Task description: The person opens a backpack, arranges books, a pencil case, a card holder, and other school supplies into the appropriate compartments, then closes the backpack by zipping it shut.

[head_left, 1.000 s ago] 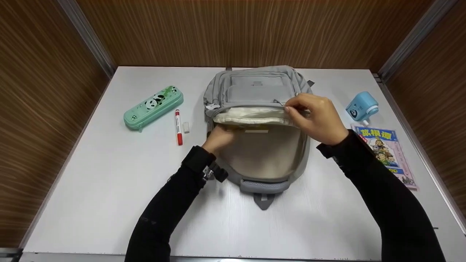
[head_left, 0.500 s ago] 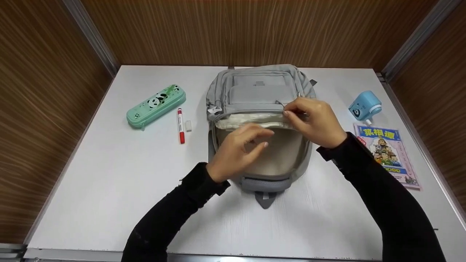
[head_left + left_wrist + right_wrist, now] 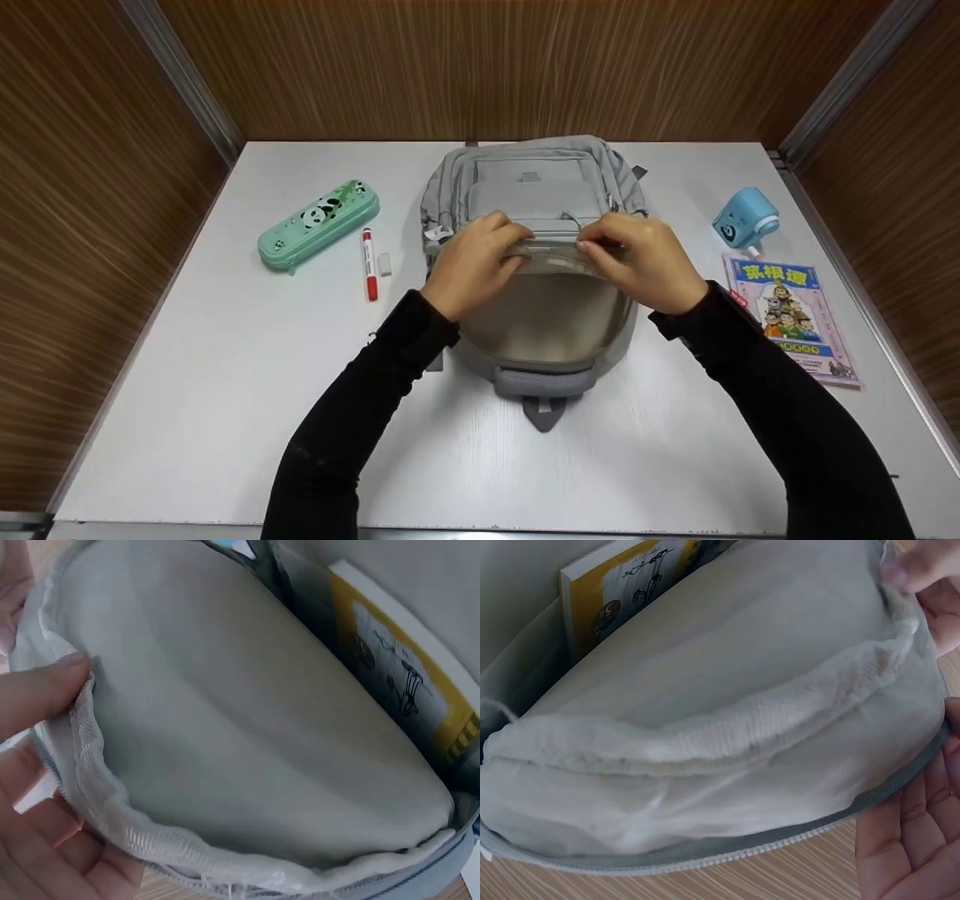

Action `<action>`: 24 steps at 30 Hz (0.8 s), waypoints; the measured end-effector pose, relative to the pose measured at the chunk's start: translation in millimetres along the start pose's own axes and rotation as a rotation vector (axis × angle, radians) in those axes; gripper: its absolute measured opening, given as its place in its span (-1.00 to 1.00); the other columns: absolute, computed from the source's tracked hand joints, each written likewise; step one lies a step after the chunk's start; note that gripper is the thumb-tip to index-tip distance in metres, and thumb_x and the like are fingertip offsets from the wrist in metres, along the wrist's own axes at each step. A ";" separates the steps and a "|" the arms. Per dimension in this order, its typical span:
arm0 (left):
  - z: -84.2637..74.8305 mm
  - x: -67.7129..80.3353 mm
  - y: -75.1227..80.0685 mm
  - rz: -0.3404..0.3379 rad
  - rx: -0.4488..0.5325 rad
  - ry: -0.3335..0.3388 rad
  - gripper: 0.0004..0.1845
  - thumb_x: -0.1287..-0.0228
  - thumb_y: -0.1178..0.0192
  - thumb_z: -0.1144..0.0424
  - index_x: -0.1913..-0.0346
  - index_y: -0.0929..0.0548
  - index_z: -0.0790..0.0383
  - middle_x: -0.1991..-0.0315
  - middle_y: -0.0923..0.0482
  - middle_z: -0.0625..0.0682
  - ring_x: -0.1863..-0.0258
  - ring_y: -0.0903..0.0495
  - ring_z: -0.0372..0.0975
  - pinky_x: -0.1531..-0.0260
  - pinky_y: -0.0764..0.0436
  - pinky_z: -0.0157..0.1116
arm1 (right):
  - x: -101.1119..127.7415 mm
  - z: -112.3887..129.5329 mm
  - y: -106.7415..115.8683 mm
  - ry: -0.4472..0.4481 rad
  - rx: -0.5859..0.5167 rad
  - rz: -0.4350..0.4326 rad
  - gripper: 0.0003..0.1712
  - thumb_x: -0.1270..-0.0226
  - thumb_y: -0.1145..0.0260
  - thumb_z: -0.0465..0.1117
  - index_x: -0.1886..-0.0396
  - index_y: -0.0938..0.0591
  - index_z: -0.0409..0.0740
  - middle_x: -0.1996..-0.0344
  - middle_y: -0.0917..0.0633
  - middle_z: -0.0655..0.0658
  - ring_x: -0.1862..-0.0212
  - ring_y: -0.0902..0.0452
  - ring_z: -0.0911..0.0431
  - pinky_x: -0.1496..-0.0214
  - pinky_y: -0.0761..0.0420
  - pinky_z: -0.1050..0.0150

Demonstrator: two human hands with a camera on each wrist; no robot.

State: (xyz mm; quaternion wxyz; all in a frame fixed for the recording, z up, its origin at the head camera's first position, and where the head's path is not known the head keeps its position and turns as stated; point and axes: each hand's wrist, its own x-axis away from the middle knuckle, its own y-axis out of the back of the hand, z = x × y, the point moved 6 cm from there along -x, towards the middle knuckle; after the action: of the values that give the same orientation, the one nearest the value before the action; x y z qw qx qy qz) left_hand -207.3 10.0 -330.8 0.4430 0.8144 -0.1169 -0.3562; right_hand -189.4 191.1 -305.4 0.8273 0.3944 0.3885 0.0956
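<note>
A grey backpack [image 3: 536, 184] lies flat in the middle of the white table [image 3: 225, 390] with its main compartment unzipped, showing beige lining [image 3: 547, 322]. My left hand [image 3: 510, 244] grips the left part of the raised flap's edge [image 3: 556, 259]. My right hand [image 3: 596, 244] pinches the same edge a little to the right. In the left wrist view my fingers [image 3: 41, 694] curl over the frayed seam, and a yellow book [image 3: 397, 682] stands inside against the back. The right wrist view shows the folded flap [image 3: 705, 735], the same yellow book [image 3: 615, 592] and my right hand [image 3: 911, 832] at its edge.
Left of the backpack lie a green panda pencil case [image 3: 317, 223], a red marker [image 3: 367, 262] and a small white eraser [image 3: 384, 264]. On the right lie a blue gadget [image 3: 746, 217] and a comic book [image 3: 791, 319]. Wooden walls close in three sides.
My left hand left the backpack's left side, crossed over the opening and took hold of the flap edge. My right hand kept its pinch on the flap, and the opening has narrowed.
</note>
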 end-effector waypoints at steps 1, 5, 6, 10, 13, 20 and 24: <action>0.5 -0.4 0.6 -0.017 -0.007 0.000 -0.78 -0.25 -0.30 0.28 0.05 -0.70 0.21 0.21 -0.62 0.09 0.20 -0.59 -0.07 0.15 -0.58 -0.15 | 0.7 -0.3 -0.3 0.001 0.003 -0.004 -0.94 -0.28 -0.34 -0.36 0.29 -0.71 -0.24 0.39 -0.71 -0.13 0.34 -0.51 0.26 0.25 -0.42 0.54; 0.2 -1.5 3.6 -0.078 -0.015 -0.003 -0.88 -0.25 -0.29 0.28 0.19 -0.74 0.17 0.29 -0.63 0.04 0.28 -0.58 -0.10 0.24 -0.59 -0.19 | 3.7 -2.4 1.3 -0.009 0.017 0.009 -0.93 -0.29 -0.34 -0.33 0.28 -0.73 -0.21 0.38 -0.72 -0.13 0.35 -0.50 0.25 0.26 -0.42 0.53; -0.1 -1.8 4.2 -0.089 -0.019 -0.006 -0.89 -0.25 -0.29 0.27 0.21 -0.75 0.16 0.30 -0.63 0.03 0.29 -0.58 -0.11 0.25 -0.59 -0.20 | 4.9 -4.0 3.0 -0.017 0.027 0.010 -0.93 -0.29 -0.34 -0.32 0.28 -0.73 -0.20 0.37 -0.73 -0.12 0.34 -0.50 0.26 0.26 -0.42 0.53; -0.3 -3.1 6.2 -0.122 -0.016 -0.006 -0.90 -0.27 -0.28 0.27 0.24 -0.77 0.14 0.32 -0.65 0.00 0.30 -0.59 -0.13 0.28 -0.59 -0.22 | 14.1 -18.3 19.0 -0.102 0.058 -0.021 -0.90 -0.31 -0.33 -0.29 0.26 -0.74 -0.21 0.37 -0.74 -0.11 0.35 -0.48 0.39 0.26 -0.42 0.61; 0.4 -3.4 7.2 -0.138 -0.004 -0.003 -0.90 -0.27 -0.27 0.29 0.25 -0.77 0.14 0.32 -0.65 -0.01 0.31 -0.58 -0.14 0.28 -0.58 -0.23 | 25.0 -37.2 38.2 -0.202 0.067 -0.091 -0.87 -0.32 -0.32 -0.29 0.25 -0.74 -0.26 0.39 -0.76 -0.15 0.37 -0.47 0.53 0.27 -0.43 0.68; 1.4 -2.1 10.7 -0.181 0.022 0.007 -0.92 -0.25 -0.27 0.32 0.26 -0.75 0.17 0.32 -0.63 0.01 0.30 -0.58 -0.14 0.27 -0.58 -0.21 | 69.5 -98.7 78.4 -0.499 0.123 -0.075 -0.70 -0.40 -0.26 -0.13 0.13 -0.70 -0.29 0.29 -0.75 -0.30 0.45 -0.40 0.68 0.38 -0.39 0.70; 3.3 -1.7 11.9 -0.211 0.021 0.026 -0.93 -0.27 -0.27 0.30 0.25 -0.74 0.17 0.30 -0.63 0.00 0.29 -0.59 -0.15 0.29 -0.58 -0.22 | 113.8 -147.5 99.3 -0.796 0.166 0.143 -0.34 -0.42 -0.14 0.16 -0.13 -0.55 -0.36 0.01 -0.61 -0.49 0.23 -0.60 0.20 0.37 -0.46 0.44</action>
State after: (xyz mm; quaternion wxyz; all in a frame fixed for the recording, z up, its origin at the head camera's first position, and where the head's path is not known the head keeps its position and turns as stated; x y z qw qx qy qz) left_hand -209.3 1.8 -321.6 0.3959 0.8314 -0.0286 -0.3887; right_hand -203.2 395.8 -354.9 0.8696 0.4920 0.0163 -0.0388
